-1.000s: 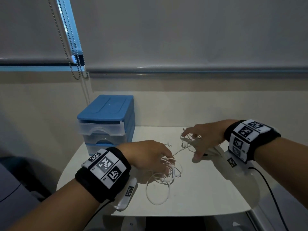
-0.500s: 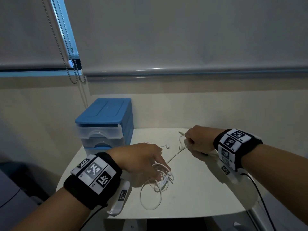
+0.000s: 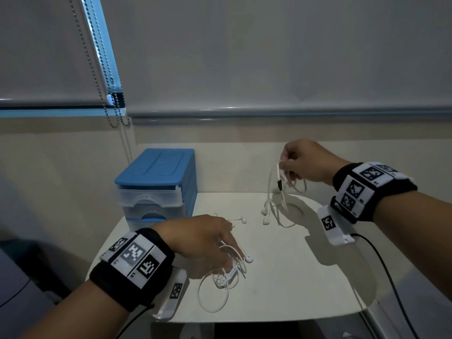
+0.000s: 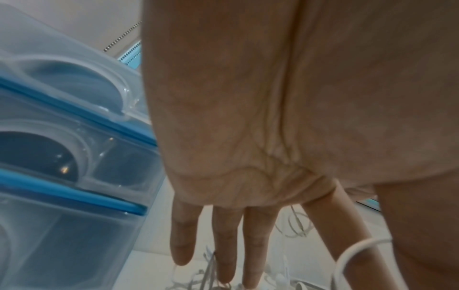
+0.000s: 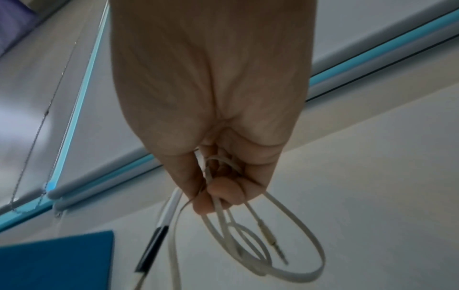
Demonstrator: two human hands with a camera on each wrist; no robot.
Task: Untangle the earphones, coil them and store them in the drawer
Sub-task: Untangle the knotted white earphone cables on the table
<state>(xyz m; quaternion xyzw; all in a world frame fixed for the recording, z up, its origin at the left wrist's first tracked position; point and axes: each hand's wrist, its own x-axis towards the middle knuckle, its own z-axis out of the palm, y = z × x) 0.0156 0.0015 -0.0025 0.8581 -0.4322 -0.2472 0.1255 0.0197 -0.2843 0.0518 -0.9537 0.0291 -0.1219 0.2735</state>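
Observation:
A tangle of white round-cord earphones (image 3: pixel 226 275) lies at the front of the white table (image 3: pixel 293 277). My left hand (image 3: pixel 232 243) rests on it with its fingers (image 4: pixel 226 245) straight, and one cord loop (image 4: pixel 357 245) curves by the thumb. My right hand (image 3: pixel 285 165) is raised over the back right of the table and grips a bunch of flat white earphone cable (image 5: pixel 298 272). Its jack plug (image 5: pixel 273 243) and black-and-white inline piece (image 5: pixel 159 231) hang below the fist (image 5: pixel 211 192). Two earbuds (image 3: pixel 265 215) dangle just above the table.
A blue drawer unit (image 3: pixel 156 187) with clear drawer fronts stands at the table's back left, drawers closed, close to my left hand. One loose earbud (image 3: pixel 243 218) lies mid-table. A bead chain (image 3: pixel 115 94) hangs from the blind behind. The wall bounds the table's far side.
My right hand closed on the flat cable and lifted it up and to the right, off the table. The left hand stayed on the tangle.

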